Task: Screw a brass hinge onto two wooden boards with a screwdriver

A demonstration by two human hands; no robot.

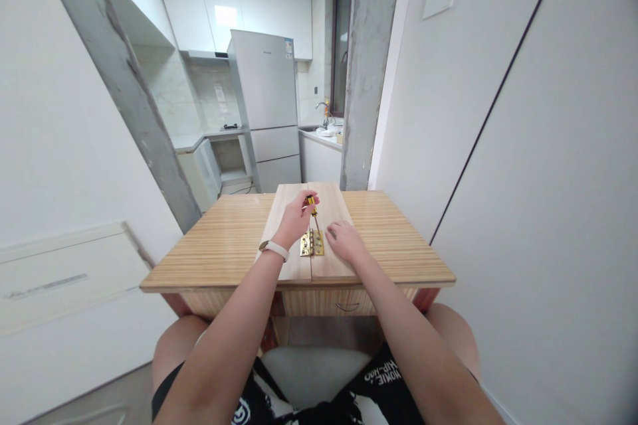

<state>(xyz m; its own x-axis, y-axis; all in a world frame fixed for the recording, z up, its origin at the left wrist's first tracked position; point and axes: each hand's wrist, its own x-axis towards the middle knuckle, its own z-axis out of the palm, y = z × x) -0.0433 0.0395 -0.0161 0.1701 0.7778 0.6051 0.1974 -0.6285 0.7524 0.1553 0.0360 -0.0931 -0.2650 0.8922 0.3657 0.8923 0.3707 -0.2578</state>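
Over the middle of the tabletop [396, 229], your left hand [298, 210] grips the screwdriver [312, 204], tip at the right side of the hinge [312, 243] across two boards [333, 202]. Your right hand [345, 241] curls beside it, contents unclear. Screwdriving seems in hand; the next turn calls for a well-seated tip.

The left hand [296, 218] holds a screwdriver [312, 204] at a hinge [306, 247] beside the right hand [345, 242].

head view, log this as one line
left hand: holds screwdriver, tip pointing at hinge | right hand: beside hinge | hinge: across two boards
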